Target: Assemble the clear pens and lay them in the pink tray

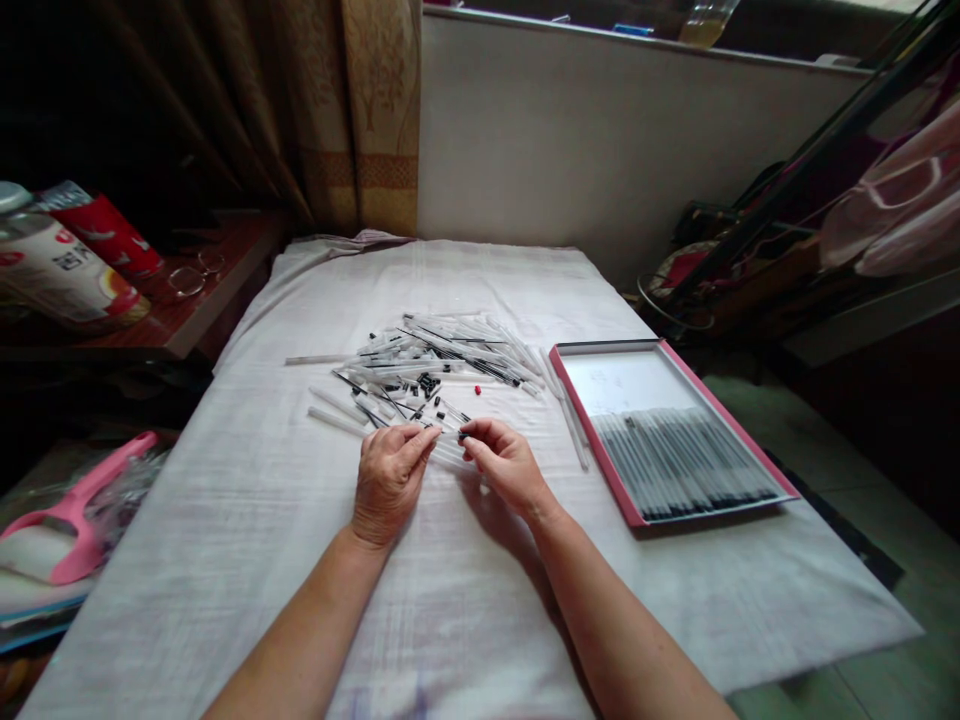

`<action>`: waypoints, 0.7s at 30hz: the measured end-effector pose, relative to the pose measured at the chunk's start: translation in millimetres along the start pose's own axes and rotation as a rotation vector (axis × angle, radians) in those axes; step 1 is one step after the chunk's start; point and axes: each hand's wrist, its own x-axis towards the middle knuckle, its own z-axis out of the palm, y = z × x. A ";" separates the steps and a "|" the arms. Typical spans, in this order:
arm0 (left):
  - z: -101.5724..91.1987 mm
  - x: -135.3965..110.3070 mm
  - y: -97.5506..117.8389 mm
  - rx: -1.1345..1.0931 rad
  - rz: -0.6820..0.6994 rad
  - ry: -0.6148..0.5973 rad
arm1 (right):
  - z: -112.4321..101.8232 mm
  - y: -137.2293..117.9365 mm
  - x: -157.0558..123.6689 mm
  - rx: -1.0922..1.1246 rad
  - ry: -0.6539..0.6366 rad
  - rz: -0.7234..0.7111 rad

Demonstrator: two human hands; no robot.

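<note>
Near the front of a heap of pen parts, my left hand (391,478) is closed in a pinch. Something thin and dark seems to stick out at its fingertips, too small to make out. Just to its right, my right hand (504,462) pinches a small black pen plug (462,435) between thumb and forefinger. A small gap separates the two sets of fingertips. Beyond them lie clear pen barrels (480,330), dark ink refills (469,360) and loose black plugs (429,384). One small red piece (478,390) lies apart from the black ones.
A pink-edged box (615,470) on the right holds a row of pens (686,465). White cloth (300,530) covers the table. At left are a side table (202,315) with a jar (67,265) and glasses (187,280), and a pink-handled object (75,510).
</note>
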 end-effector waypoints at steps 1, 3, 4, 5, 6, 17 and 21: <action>-0.1 0.0 0.1 0.007 0.006 -0.001 | -0.9 1.5 -0.2 -0.048 0.002 -0.046; -0.3 0.0 0.2 0.020 0.018 -0.008 | -3.4 4.3 -0.7 -0.174 0.018 -0.163; -0.4 0.0 0.2 0.024 0.022 -0.014 | -4.8 5.4 -1.0 -0.244 0.029 -0.225; -0.5 -0.1 0.3 0.028 0.025 -0.020 | -6.2 6.2 -1.3 -0.311 0.039 -0.282; -0.6 -0.2 0.3 0.031 0.029 -0.024 | -7.5 6.8 -1.6 -0.370 0.045 -0.333; -0.2 -0.6 -0.1 0.011 0.060 -0.021 | -10.7 8.9 -3.5 -0.537 0.028 -0.436; -0.2 -0.8 0.7 -0.007 0.072 -0.008 | -10.7 3.2 -5.3 -0.656 0.011 -0.424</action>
